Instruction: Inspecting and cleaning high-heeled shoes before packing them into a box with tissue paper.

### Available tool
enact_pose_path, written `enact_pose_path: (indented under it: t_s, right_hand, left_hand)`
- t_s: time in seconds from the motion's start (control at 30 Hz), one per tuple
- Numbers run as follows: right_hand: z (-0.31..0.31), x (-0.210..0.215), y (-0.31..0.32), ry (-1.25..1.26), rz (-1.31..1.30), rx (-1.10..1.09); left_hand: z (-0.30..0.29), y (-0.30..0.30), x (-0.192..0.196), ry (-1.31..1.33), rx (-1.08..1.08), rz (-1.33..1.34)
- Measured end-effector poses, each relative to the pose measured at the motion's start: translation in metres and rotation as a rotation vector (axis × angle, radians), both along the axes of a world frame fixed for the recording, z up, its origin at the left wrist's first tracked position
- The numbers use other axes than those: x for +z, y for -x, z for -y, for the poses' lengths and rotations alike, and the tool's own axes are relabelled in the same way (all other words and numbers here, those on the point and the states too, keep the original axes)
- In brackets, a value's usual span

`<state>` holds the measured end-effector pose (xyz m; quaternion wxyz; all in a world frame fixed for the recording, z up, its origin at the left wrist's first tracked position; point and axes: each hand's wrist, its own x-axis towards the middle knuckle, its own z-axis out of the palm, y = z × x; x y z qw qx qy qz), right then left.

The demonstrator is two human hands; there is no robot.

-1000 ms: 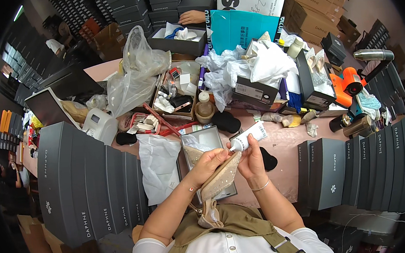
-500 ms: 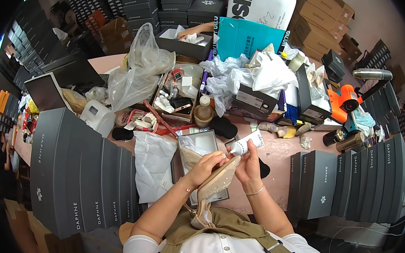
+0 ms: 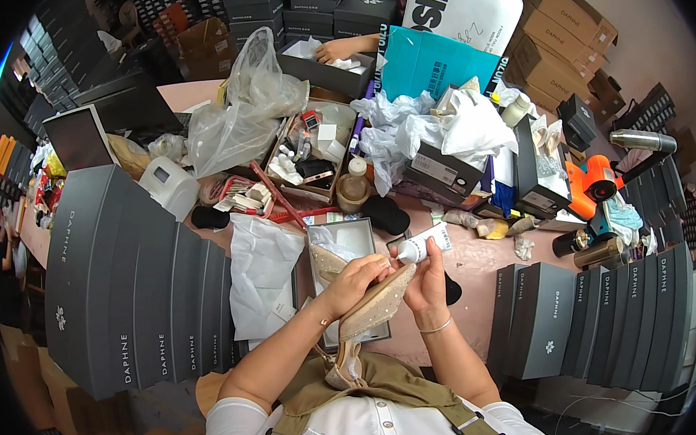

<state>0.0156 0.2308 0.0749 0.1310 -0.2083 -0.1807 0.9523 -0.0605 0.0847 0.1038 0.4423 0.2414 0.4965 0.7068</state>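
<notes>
My left hand (image 3: 356, 283) is closed over a beige, stone-studded shoe (image 3: 378, 307), its fingers bunched by the shoe's upper end. The shoe slants across my front, and its strapped part hangs against my olive apron (image 3: 312, 384). In my right hand (image 3: 425, 287) is a white squeeze tube (image 3: 429, 243), its nozzle pointing left toward my left fingertips. Whether the nozzle touches the shoe I cannot tell. Behind my left hand, a matching shoe (image 3: 323, 259) lies in an open grey shoebox (image 3: 363, 231) with white tissue.
Upright dark shoeboxes (image 3: 95, 278) wall the left side; more shoeboxes (image 3: 528, 318) stand on the right. White paper (image 3: 260, 265) lies left of the open box. Beyond are a cluttered carton (image 3: 325, 188), a jar (image 3: 353, 188) and an orange tool (image 3: 592, 184). Across the table, another person's hand (image 3: 337, 50) reaches into a box.
The view has shifted slightly. Both hands keep their holds on the shoe and tube with hardly any movement. The other person's hand now shows more fully over the far box.
</notes>
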Motion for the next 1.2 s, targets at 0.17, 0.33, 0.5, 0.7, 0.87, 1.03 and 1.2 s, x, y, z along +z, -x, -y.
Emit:
enact_pose_path:
  t_s: [0.17,0.33,0.5,0.7,0.87,1.03,1.2]
  right_hand:
    - [-0.0015,-0.0005,-0.001,-0.003,0.005,0.002]
    - [-0.0014,0.0025,-0.0024,0.03,-0.019,0.041]
    - [0.0003,0.003,-0.0011,0.055,-0.004,0.037]
    - [0.002,0.0025,-0.0003,0.109,-0.02,0.051]
    - [0.0011,0.0012,-0.0006,0.11,0.02,0.029]
    - [0.0,0.0026,-0.0016,0.07,0.02,0.027]
    - [-0.0012,0.0043,-0.002,0.044,-0.004,0.037]
  left_hand:
    - [-0.0017,-0.0009,-0.0018,0.004,0.002,-0.013]
    - [-0.0018,-0.0012,0.0038,0.006,-0.001,0.005]
    - [-0.002,-0.002,0.005,-0.003,0.012,0.021]
    - [-0.0007,-0.0009,0.006,-0.016,0.023,-0.014]
    - [-0.001,-0.0017,0.0041,0.004,0.022,-0.018]
    - [-0.0015,-0.0012,0.0032,0.016,0.016,-0.003]
    - [-0.0019,-0.0011,0.0057,0.022,0.007,-0.006]
